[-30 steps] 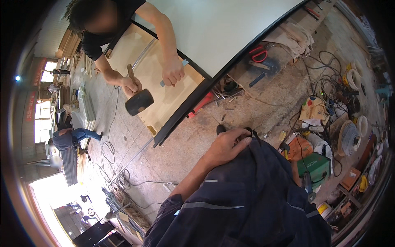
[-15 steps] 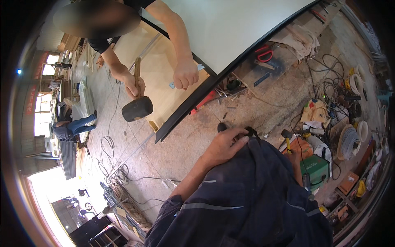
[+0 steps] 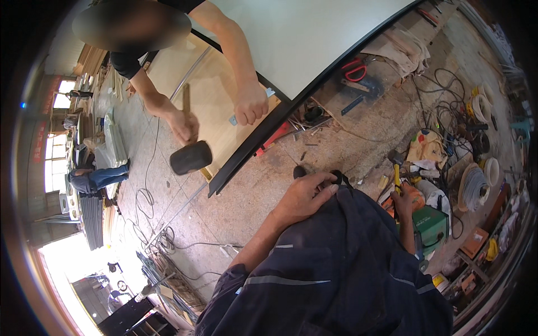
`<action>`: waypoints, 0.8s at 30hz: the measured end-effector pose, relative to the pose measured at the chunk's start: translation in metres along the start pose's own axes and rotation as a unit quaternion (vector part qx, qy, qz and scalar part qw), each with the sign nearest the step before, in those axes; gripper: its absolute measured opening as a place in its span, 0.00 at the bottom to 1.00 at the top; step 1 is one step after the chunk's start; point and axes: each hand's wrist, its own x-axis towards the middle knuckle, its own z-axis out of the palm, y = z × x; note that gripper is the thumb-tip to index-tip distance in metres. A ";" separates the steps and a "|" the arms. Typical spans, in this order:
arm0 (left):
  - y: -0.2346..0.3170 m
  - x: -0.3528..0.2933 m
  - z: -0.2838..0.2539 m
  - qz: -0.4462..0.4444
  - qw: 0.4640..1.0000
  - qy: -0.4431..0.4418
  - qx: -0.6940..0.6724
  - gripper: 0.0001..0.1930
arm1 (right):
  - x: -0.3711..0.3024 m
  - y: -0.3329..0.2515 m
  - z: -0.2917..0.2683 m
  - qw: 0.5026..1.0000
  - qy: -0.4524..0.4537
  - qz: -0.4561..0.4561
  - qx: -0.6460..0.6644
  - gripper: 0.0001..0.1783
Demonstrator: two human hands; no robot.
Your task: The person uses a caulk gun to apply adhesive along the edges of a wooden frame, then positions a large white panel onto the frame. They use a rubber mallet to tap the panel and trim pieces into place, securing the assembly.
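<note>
Dark blue work trousers [image 3: 347, 263] fill the lower middle of the view, and the person's left hand [image 3: 305, 196] lies flat on the raised knee, fingers loosely spread over the cloth and holding nothing. Just beyond its fingertips a small black object [image 3: 300, 171] sits on the concrete floor [image 3: 252, 190]; what it is cannot be told. The right hand [image 3: 402, 203] shows only in part beside the trouser leg, near a yellow-handled tool [image 3: 397, 176], and whether it grips that tool or is simply closed cannot be told. Beside it stands a green box [image 3: 431, 227], with an orange item and coils of cable close by. Farther out, a co-worker bends over a large white panel with a black edge [image 3: 314, 50] resting on a pale wooden board [image 3: 216, 106]. One of the co-worker's hands [image 3: 182, 124] grips the wooden handle of a black rubber mallet [image 3: 191, 157], whose head hangs just off the board's corner; the other hand [image 3: 250, 105] is a fist pressed at the panel's edge. Red-handled cutters [image 3: 354, 68] lie beyond the panel, and loose cables trail across the floor.
</note>
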 end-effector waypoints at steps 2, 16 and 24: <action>0.000 0.001 0.000 0.001 1.000 -0.003 0.003 0.17 | -0.002 -0.007 0.001 1.000 -0.003 -0.008 0.015 0.35; -0.003 0.001 -0.005 -0.023 1.000 -0.013 -0.003 0.16 | 0.000 -0.018 0.011 0.999 -0.023 -0.033 -0.009 0.34; 0.000 0.007 -0.008 -0.025 1.000 -0.016 0.007 0.16 | 0.011 -0.001 0.010 0.999 -0.024 -0.028 -0.004 0.29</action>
